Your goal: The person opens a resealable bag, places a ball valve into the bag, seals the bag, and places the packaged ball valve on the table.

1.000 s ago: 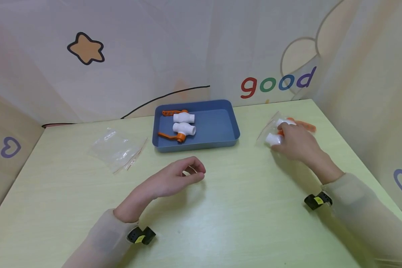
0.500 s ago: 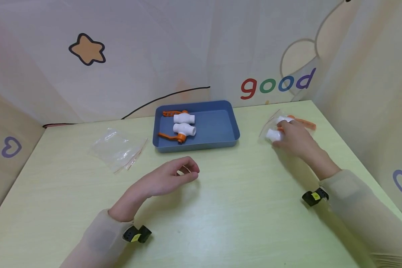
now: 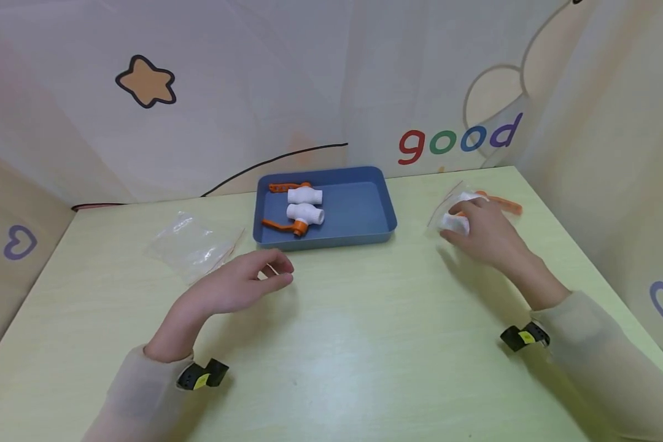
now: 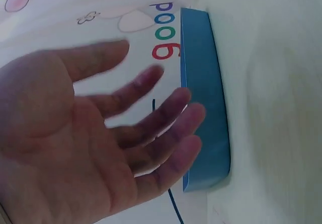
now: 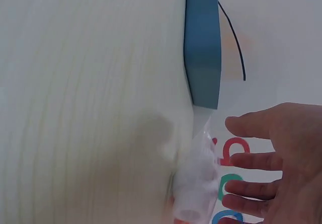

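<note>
At the right of the table lies a clear zip bag [image 3: 438, 216] holding white ball valves [image 3: 454, 224] with orange handles. My right hand [image 3: 492, 236] hovers over this bag and partly hides it. In the right wrist view its fingers [image 5: 254, 160] are spread and apart from the bag. My left hand [image 3: 237, 285] is in front of the blue tray [image 3: 359, 209], loosely bent and holding nothing. Inside the tray's left half lie two more white ball valves with orange handles, the back valve [image 3: 305, 196] and the front valve [image 3: 306, 214].
A flat clear zip bag [image 3: 190, 245] lies left of the tray, close to my left hand. Behind the table [image 3: 359, 344] hangs a printed curtain [image 3: 287, 80], which also runs along both sides.
My left hand has moved left, from in front of the tray's middle to its left front corner. My right hand stays over the filled bag, its thumb now farther out.
</note>
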Demonstrator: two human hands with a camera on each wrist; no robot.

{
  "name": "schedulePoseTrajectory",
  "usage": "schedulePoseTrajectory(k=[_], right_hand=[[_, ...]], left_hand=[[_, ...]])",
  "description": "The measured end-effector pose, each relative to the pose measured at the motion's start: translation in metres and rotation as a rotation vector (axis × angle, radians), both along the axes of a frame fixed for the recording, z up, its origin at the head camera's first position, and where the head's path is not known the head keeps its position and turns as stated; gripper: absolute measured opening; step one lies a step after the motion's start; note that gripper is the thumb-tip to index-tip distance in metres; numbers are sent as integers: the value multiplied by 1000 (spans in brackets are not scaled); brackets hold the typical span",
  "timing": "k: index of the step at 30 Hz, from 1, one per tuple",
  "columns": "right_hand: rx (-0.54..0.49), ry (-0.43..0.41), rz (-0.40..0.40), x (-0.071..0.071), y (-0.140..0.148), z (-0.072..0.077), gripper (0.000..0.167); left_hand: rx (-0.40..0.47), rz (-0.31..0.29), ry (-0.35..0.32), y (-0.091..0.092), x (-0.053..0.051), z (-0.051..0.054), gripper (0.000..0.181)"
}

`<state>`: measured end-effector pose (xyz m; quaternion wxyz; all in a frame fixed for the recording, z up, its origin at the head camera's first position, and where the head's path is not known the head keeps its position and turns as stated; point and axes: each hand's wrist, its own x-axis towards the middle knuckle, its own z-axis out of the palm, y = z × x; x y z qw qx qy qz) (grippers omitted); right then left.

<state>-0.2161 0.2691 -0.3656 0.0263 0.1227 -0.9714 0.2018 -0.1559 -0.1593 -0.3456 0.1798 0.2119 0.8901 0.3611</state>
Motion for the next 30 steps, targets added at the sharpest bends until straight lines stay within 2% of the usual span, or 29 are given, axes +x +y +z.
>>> schedulePoseTrajectory(k=[4, 10, 14, 17, 21, 24, 30], right_hand=[[-25, 32, 23, 8, -3, 4, 37], [-64, 41, 75, 20, -11, 10, 31], [-67, 20, 106, 24, -15, 14, 30], [-59, 18, 135, 26, -17, 14, 29], [-62, 41, 188, 29, -20, 13, 25], [-71, 56, 212, 30, -23, 13, 22], [-92, 79, 236, 32, -26, 15, 18]], left_hand=[[-33, 100, 9, -15, -3, 3, 29], [-128, 105, -9, -41, -7, 7, 31], [-157, 150, 15, -55, -11, 6, 32], [-189, 188, 49, -65, -14, 3, 40], [-277, 223, 72, -77, -18, -1, 63], [-351, 234, 48, -84, -20, -1, 73], [-427, 234, -62, -88, -22, -3, 69]])
